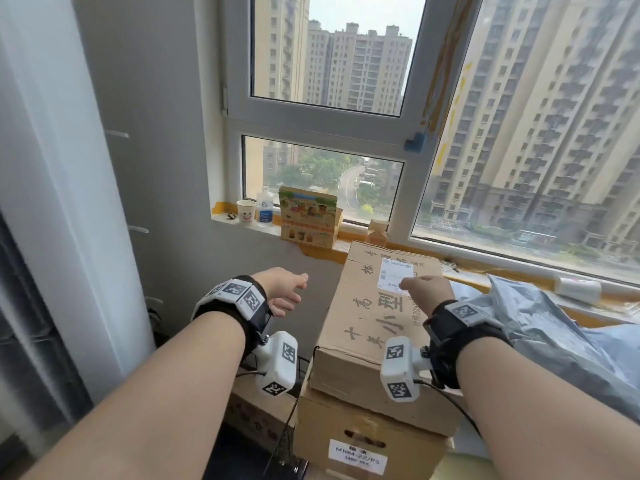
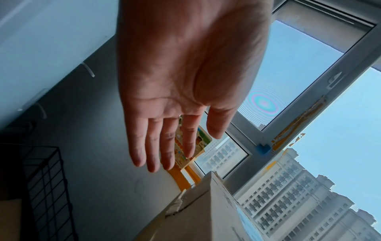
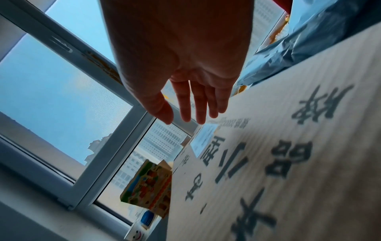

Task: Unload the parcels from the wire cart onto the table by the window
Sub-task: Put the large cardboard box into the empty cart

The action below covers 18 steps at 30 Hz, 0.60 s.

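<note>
A long cardboard parcel [image 1: 367, 323] printed with large characters lies on top of a second cardboard box [image 1: 360, 434] that has a white label. My right hand [image 1: 415, 285] hovers over the top parcel's shipping label [image 1: 394, 273]; its fingers [image 3: 185, 114] are straight and hold nothing. My left hand [image 1: 294, 292] floats in the air left of that parcel [image 2: 195, 212], with its fingers [image 2: 152, 154] spread and empty. The black wire cart [image 2: 45, 187] stands low on the left. Another cardboard box [image 1: 252, 410] sits below my left wrist.
Grey plastic mailer bags [image 1: 554, 337] are heaped to the right of the boxes. On the windowsill [image 1: 263, 228] stand a paper cup [image 1: 246, 211], a bottle [image 1: 265, 206], a colourful toy box [image 1: 308, 216] and a small carton [image 1: 377, 232]. A white curtain [image 1: 52, 202] hangs on the left.
</note>
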Each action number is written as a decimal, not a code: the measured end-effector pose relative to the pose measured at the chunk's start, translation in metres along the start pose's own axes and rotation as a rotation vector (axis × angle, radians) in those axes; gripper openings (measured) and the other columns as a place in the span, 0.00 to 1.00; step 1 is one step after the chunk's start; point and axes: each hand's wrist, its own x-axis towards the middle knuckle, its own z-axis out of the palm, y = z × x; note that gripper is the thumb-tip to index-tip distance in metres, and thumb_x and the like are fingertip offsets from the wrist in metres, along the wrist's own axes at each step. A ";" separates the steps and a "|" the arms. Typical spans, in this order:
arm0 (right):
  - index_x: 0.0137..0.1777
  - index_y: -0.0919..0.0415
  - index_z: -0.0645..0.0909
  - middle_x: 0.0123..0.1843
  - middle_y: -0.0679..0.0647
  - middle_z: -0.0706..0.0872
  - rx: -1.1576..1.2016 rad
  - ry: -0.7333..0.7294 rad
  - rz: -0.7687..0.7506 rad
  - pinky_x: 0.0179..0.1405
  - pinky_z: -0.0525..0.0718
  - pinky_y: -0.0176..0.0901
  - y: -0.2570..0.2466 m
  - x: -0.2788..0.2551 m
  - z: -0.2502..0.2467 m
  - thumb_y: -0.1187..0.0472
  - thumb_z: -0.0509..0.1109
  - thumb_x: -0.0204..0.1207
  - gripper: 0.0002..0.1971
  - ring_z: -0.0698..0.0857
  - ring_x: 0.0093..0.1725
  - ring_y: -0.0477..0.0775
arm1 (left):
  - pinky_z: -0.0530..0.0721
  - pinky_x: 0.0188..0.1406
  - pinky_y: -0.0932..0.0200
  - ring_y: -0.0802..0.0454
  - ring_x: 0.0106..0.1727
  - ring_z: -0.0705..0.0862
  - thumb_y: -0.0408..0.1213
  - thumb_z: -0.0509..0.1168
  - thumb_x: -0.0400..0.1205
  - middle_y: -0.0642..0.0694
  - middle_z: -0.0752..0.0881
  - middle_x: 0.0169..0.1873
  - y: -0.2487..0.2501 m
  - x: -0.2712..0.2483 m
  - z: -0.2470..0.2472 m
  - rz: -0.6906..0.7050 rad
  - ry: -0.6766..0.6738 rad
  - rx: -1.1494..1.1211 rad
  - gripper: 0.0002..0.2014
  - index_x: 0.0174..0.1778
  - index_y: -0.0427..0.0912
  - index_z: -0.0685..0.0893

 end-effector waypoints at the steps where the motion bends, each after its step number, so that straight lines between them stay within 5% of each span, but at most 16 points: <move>1: 0.56 0.63 0.85 0.49 0.56 0.83 0.002 -0.003 -0.015 0.52 0.76 0.45 -0.004 -0.003 0.006 0.61 0.68 0.77 0.11 0.78 0.49 0.55 | 0.66 0.27 0.64 0.54 0.31 0.70 0.50 0.52 0.88 0.45 0.78 0.43 -0.004 -0.004 -0.005 0.000 0.018 -0.009 0.15 0.60 0.43 0.75; 7: 0.57 0.61 0.86 0.48 0.55 0.85 0.039 -0.058 -0.059 0.58 0.81 0.50 -0.028 -0.018 0.050 0.61 0.68 0.76 0.12 0.81 0.50 0.56 | 0.77 0.47 0.54 0.46 0.54 0.80 0.50 0.52 0.88 0.40 0.81 0.57 -0.033 -0.018 -0.041 0.000 0.092 0.007 0.18 0.65 0.43 0.76; 12: 0.59 0.61 0.85 0.53 0.56 0.85 0.049 -0.126 -0.095 0.63 0.81 0.52 -0.048 -0.036 0.095 0.61 0.68 0.76 0.14 0.82 0.58 0.58 | 0.78 0.49 0.53 0.48 0.51 0.82 0.50 0.52 0.88 0.42 0.82 0.55 -0.061 -0.030 -0.076 -0.011 0.131 -0.002 0.18 0.66 0.42 0.76; 15: 0.58 0.60 0.86 0.53 0.56 0.85 0.046 -0.155 -0.106 0.61 0.82 0.50 -0.057 -0.046 0.128 0.59 0.69 0.75 0.13 0.83 0.56 0.57 | 0.76 0.39 0.59 0.53 0.39 0.81 0.50 0.52 0.88 0.45 0.83 0.46 -0.082 -0.037 -0.100 -0.037 0.164 -0.014 0.19 0.66 0.42 0.77; 18: 0.56 0.59 0.87 0.50 0.55 0.86 0.085 -0.186 -0.110 0.62 0.82 0.51 -0.066 -0.057 0.164 0.60 0.70 0.75 0.11 0.83 0.54 0.56 | 0.77 0.37 0.61 0.56 0.38 0.81 0.50 0.53 0.87 0.46 0.83 0.44 -0.107 -0.042 -0.127 -0.064 0.206 -0.007 0.18 0.65 0.43 0.77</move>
